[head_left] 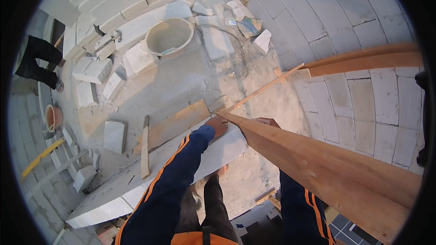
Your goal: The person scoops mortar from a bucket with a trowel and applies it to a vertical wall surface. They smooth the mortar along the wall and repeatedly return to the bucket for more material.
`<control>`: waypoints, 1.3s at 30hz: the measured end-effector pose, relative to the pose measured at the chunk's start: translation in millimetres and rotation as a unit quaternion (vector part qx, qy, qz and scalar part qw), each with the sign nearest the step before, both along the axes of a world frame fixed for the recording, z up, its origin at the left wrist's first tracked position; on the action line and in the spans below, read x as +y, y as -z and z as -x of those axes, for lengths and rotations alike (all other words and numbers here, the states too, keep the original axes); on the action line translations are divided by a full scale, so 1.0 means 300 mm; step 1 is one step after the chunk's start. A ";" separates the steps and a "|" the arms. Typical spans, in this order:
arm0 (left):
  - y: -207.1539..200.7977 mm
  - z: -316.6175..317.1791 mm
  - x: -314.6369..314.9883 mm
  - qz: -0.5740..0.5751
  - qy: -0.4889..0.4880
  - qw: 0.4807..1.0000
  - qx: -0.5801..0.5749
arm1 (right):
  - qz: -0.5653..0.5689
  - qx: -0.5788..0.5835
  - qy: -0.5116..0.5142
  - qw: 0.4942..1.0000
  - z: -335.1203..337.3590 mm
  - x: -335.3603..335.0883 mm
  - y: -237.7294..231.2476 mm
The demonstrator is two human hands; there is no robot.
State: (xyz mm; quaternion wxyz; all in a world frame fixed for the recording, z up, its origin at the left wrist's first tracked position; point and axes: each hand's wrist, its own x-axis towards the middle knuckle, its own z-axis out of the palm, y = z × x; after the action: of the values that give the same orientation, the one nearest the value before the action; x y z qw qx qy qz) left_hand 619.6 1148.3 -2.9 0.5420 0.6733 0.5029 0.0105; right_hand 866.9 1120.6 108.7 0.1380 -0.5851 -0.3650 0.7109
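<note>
Curled in, the left hand (218,126) is at the far end of a long brown wood beam (313,156), but I can't tell if it pinches anything. I see the right hand (268,121) poking out past the beam's other side, partly hidden by it, so I can't tell if it grips the wood. The beam runs from the left hand down to my lower right. Below the left hand I see a low white block wall (218,154). A flat wood board (184,121) and a wood stick with a gray end (145,152) are just left of that hand. A thin strip of wood (268,86) points up and right. Farther off I see a big bucket (184,49), a hammer (106,41) and someone's dark pants (43,54).
</note>
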 end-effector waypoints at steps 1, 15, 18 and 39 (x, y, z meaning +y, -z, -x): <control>0.011 0.007 -0.009 0.006 0.019 1.000 -0.001 | 0.004 0.011 0.014 1.000 -0.001 -0.009 0.010; -0.139 -0.038 -0.047 -0.008 -0.133 0.989 -0.068 | -0.102 0.012 0.379 0.920 -0.043 -0.349 0.230; -0.151 -0.048 -0.038 -0.044 -0.133 0.989 -0.040 | -0.130 0.034 0.420 0.898 0.007 -0.406 0.268; -0.244 -0.133 -0.214 -0.231 -0.148 0.961 0.022 | -0.022 0.120 0.536 0.835 0.106 -0.416 0.270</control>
State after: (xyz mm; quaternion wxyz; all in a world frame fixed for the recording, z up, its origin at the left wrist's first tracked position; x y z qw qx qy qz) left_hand 659.6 1084.0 70.5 0.3525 0.6987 0.5923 0.1917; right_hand 835.1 995.9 27.8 0.5526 -0.5964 0.0098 0.5821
